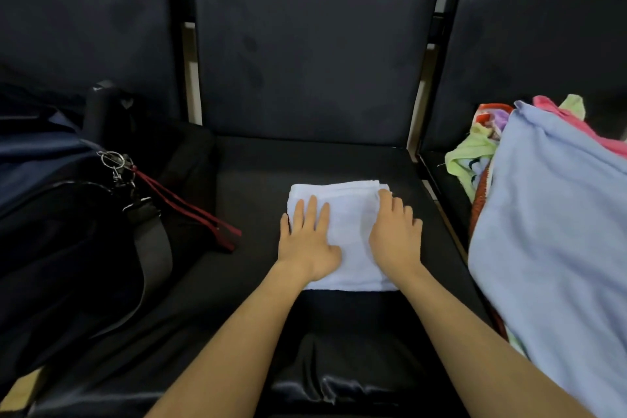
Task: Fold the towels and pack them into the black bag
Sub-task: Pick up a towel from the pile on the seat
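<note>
White folded towel (353,231) lies under flat, straight fingers (310,210) of both hands.

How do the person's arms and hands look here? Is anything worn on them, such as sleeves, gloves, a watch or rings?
Both arms are bare from the bottom edge of the picture up to the wrists: no sleeves show. The left hand and the right hand wear no gloves, and no watch, bracelet or ring can be seen. The nails look short and unpainted, though the picture is too soft to be sure.

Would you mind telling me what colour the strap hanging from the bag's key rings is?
The strap is dark red, seen in the head view, beside the black bag.
</note>
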Action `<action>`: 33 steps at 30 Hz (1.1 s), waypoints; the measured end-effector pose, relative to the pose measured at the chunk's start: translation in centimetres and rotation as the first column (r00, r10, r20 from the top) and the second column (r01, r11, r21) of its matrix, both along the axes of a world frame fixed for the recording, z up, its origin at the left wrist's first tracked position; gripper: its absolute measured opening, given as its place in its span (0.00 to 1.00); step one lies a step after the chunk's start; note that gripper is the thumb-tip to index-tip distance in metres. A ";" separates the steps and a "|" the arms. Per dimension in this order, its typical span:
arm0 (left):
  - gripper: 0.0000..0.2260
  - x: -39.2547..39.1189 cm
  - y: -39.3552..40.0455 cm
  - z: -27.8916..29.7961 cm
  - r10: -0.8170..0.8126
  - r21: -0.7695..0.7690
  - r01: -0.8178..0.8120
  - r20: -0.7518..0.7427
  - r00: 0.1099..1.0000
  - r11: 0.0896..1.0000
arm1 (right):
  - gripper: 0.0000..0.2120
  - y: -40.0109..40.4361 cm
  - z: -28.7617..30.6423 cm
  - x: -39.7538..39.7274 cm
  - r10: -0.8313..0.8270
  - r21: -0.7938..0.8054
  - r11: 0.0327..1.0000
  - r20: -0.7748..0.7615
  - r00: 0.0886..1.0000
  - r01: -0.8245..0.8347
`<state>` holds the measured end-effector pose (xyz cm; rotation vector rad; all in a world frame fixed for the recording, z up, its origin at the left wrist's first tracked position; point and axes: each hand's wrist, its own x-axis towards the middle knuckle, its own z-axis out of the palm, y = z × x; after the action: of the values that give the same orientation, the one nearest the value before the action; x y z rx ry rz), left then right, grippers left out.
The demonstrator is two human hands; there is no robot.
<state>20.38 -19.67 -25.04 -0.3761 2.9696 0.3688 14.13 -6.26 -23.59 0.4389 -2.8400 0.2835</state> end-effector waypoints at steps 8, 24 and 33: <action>0.25 0.0 0.8 -0.1 0.413 0.023 -0.418 -0.207 0.887 0.908 | 0.22 0.3 -0.5 0.2 -0.231 0.055 0.971 0.006 0.973 0.231; 0.17 7.2 -3.2 9.0 0.286 -0.103 -0.349 -0.386 0.877 0.931 | 0.20 -4.3 8.0 6.7 0.195 -0.382 0.914 0.117 0.974 -0.137; 0.14 14.8 -12.6 18.6 0.256 -0.303 -0.446 -0.503 0.826 0.842 | 0.22 -13.8 17.0 12.8 0.389 -0.451 0.812 -0.055 0.920 -0.370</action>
<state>35.18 -32.25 -6.44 -1.0476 3.4106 -0.1869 26.97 -20.05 -6.61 0.8971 -2.5708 1.0195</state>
